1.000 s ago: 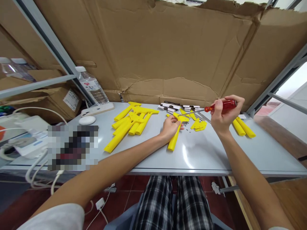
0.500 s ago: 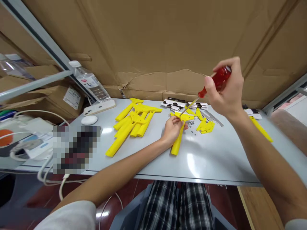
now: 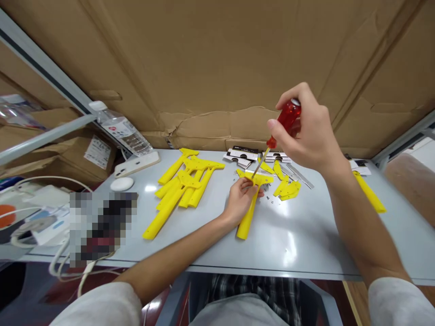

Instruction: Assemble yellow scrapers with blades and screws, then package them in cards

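Note:
My left hand (image 3: 239,199) is closed around the head of a yellow T-shaped scraper (image 3: 247,222), whose handle slants down toward me over the table. A screwdriver (image 3: 288,115) with a clear red handle is gripped in my right hand (image 3: 312,131). Its thin shaft slopes down to the left, and the tip meets the scraper's head near my left fingertips. Small screws (image 3: 268,198) lie just right of the scraper. Beyond them are loose yellow plates (image 3: 290,190) and flat metal blades (image 3: 302,175).
Several yellow scrapers (image 3: 166,213) are heaped at left, and another yellow handle (image 3: 370,192) lies far right. Black-and-white packets (image 3: 243,156) sit by the cardboard wall (image 3: 217,81). A water bottle (image 3: 122,131), a phone (image 3: 137,164), a white oval case (image 3: 122,184) and cables (image 3: 57,258) occupy the left side.
My right hand and the screwdriver have shifted left, and the screwdriver stands steeper. Its tip stays at the scraper's head, which my left hand still holds. The view has tilted slightly.

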Available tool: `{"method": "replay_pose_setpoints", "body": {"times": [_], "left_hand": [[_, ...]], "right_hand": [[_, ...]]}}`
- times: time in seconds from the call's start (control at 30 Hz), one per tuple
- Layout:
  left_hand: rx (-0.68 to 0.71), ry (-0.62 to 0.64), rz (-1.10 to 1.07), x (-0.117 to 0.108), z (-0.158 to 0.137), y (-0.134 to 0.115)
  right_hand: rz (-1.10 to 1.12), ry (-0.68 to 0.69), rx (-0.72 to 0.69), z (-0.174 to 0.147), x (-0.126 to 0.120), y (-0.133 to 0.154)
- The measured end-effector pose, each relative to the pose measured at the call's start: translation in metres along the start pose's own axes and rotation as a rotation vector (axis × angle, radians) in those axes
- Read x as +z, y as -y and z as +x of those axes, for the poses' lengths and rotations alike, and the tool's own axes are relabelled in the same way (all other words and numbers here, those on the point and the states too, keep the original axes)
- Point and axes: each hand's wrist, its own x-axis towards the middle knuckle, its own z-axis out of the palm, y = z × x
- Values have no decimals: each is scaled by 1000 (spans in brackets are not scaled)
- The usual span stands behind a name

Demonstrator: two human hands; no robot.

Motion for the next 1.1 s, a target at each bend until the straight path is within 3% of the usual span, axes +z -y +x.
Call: {"method": "replay_pose_setpoints", "body": {"times": [0.27,0.43,0.6,0.73,0.97,1.1], "left_hand": [[-29,2,-33,2,1,-4],[-42,-3,-57,0,2,-7],[-48,-7,-57,-3,5,-7],[-43,4,-70,-4,6,-6],[-29,12,-52,-2,3,-5],[-10,47,-50,-3,3,-5]], "right_hand": [[18,58,46,-9,-4,10],[76,-9,14,-8,0,16],[50,-78,-83,-5,3,4],[-1,-26,-87,-7,-5,0],[38,170,-68,-9,-25,25],[66,153,-25,-8,-24,23]]}}
